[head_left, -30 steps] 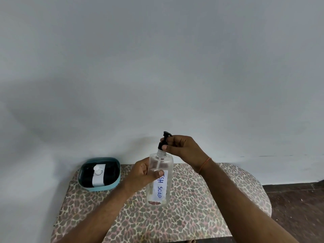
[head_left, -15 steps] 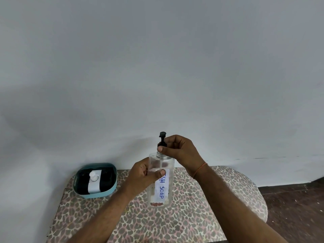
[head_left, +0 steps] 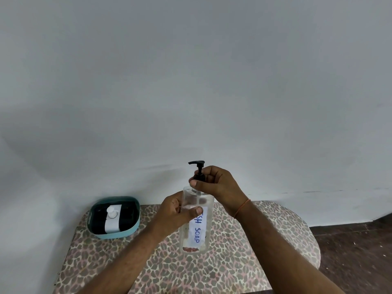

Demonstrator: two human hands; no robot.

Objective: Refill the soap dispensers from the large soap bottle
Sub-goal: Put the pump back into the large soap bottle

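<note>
Clear plastic is what the soap dispenser [head_left: 196, 219] is made of; it is being held upright on the table [head_left: 244, 240], at about the middle of the patterned top, with a handwritten label reading "SOAP" facing the camera. Almost no liquid is being shown inside, only a thin reddish trace at the base. The black pump head [head_left: 197, 169] is being pinched at its collar by the fingers of the right hand [head_left: 216, 185], directly above the dispenser's shoulder, while the body is being gripped from its left side by the left hand [head_left: 177, 215], the thumb being laid across the top of the label.

The step in hand is judged to be the unscrewing of the pump so that the dispenser can be opened; filling is not yet being done. The next move is judged to call for continued turning at the collar, a steady hold on the body, and a straight lift so the dip tube is being drawn clear without tipping the dispenser.

Well to the left of the dispenser, a teal tub [head_left: 135, 217] is being kept at the table's far edge, with a white-capped bottle [head_left: 112, 218] lying inside it; whether that is the large soap bottle cannot be told.
</note>
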